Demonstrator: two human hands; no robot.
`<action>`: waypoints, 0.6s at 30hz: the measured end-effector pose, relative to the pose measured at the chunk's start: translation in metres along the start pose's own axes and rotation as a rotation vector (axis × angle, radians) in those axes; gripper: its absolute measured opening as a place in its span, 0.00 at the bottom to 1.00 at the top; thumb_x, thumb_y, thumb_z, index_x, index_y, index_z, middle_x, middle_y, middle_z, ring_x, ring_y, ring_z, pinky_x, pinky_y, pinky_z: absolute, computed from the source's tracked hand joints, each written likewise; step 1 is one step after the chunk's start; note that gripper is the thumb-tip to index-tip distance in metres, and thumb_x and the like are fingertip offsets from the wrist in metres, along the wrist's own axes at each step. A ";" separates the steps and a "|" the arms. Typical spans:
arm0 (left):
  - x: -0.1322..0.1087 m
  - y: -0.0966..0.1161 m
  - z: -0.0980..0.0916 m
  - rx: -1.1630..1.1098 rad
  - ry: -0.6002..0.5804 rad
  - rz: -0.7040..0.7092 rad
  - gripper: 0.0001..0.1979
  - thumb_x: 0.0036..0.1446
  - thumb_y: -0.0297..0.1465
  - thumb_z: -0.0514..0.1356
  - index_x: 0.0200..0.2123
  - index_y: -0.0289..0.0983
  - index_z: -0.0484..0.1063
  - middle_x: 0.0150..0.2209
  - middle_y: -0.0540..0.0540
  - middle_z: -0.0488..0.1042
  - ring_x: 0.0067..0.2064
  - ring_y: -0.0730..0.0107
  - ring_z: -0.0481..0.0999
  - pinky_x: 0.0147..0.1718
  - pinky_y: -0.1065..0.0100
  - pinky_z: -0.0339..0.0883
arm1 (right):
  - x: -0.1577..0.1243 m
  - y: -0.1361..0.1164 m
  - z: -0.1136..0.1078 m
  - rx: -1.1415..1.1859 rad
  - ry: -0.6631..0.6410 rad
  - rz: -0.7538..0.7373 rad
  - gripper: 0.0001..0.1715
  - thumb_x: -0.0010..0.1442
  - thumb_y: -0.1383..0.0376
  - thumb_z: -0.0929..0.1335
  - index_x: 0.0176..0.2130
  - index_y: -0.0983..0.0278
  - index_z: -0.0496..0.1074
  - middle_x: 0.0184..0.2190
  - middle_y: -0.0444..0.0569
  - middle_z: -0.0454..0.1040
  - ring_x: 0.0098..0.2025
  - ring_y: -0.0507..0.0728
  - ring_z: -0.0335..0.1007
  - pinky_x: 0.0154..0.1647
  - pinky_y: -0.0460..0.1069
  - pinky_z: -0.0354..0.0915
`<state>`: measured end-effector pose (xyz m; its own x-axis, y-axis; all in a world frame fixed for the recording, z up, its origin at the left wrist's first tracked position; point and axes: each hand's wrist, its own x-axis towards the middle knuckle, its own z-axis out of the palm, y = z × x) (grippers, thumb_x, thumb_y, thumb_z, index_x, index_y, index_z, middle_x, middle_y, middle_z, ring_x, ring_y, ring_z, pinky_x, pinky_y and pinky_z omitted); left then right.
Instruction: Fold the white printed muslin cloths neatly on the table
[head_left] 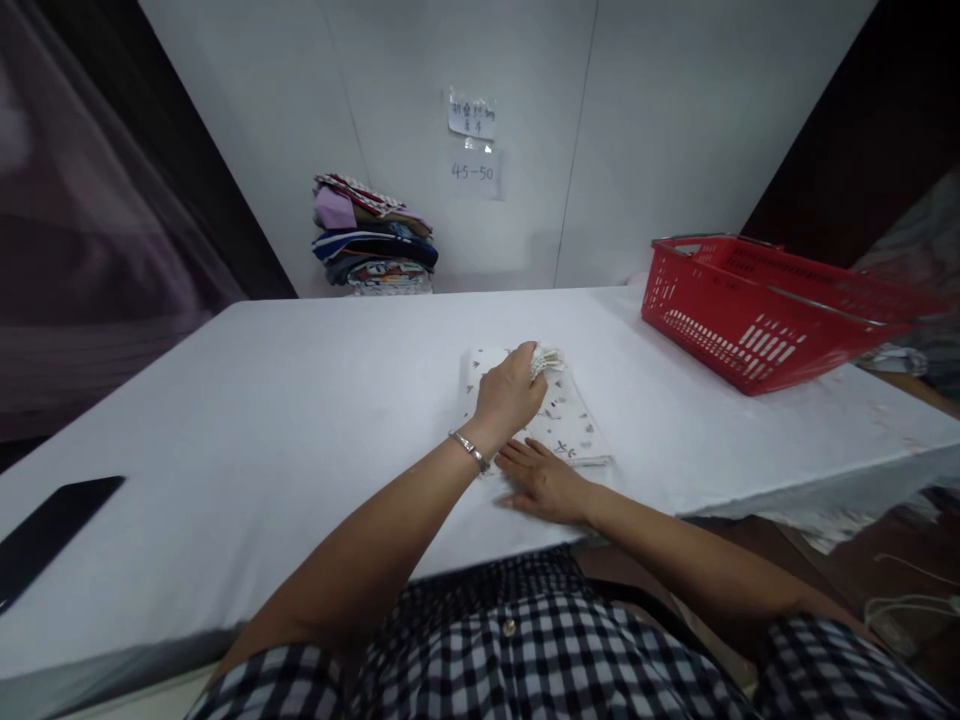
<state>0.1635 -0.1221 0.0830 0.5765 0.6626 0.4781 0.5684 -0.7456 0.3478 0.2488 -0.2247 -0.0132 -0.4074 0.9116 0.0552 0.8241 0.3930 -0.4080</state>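
A folded white cloth [574, 415] with a small dark print lies on the white table in front of me. My left hand [512, 392], with a silver bracelet at the wrist, reaches over it and is closed on its bunched far edge. That gathered edge stands up a little at the fingertips. Below it, my right hand [546, 484] rests flat at the cloth's near edge, fingers stretched out to the left. Part of the cloth is hidden under both hands.
A stack of folded clothes [375, 240] stands at the table's back left, against the wall. On the right is a red plastic basket [720, 345]. A black flat object, perhaps a phone [52, 530], lies at the left. Paper signs [474, 172] hang on the wall.
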 end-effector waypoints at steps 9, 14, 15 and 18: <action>-0.019 0.023 0.021 0.064 -0.163 0.119 0.21 0.58 0.28 0.50 0.55 0.38 0.55 0.46 0.42 0.71 0.42 0.61 0.73 0.36 0.64 0.65 | -0.009 0.039 -0.038 1.391 0.629 0.589 0.18 0.58 0.55 0.62 0.38 0.63 0.73 0.32 0.49 0.78 0.35 0.57 0.73 0.45 0.53 0.66; -0.045 0.028 0.046 -0.011 -0.454 0.461 0.23 0.55 0.39 0.57 0.52 0.38 0.60 0.45 0.42 0.72 0.44 0.57 0.72 0.40 0.61 0.66 | -0.021 0.057 -0.046 1.681 0.474 0.751 0.27 0.60 0.48 0.58 0.40 0.66 0.71 0.28 0.52 0.77 0.31 0.59 0.74 0.34 0.52 0.69; -0.047 0.024 0.046 -0.049 -0.456 0.473 0.23 0.55 0.40 0.57 0.52 0.38 0.60 0.46 0.43 0.72 0.46 0.57 0.72 0.42 0.61 0.66 | -0.023 0.058 -0.046 1.668 0.455 0.748 0.25 0.59 0.50 0.59 0.42 0.67 0.70 0.29 0.52 0.77 0.31 0.59 0.74 0.33 0.52 0.68; -0.045 0.003 0.035 -0.123 -0.390 0.380 0.23 0.58 0.42 0.53 0.54 0.39 0.59 0.49 0.44 0.71 0.49 0.61 0.70 0.45 0.62 0.65 | -0.025 0.058 -0.048 1.571 0.433 0.745 0.18 0.55 0.60 0.65 0.44 0.67 0.69 0.29 0.51 0.77 0.29 0.57 0.73 0.29 0.49 0.67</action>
<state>0.1598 -0.1516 0.0339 0.9152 0.3055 0.2630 0.2189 -0.9245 0.3121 0.3254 -0.2189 0.0053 0.1725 0.8903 -0.4213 -0.4471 -0.3104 -0.8389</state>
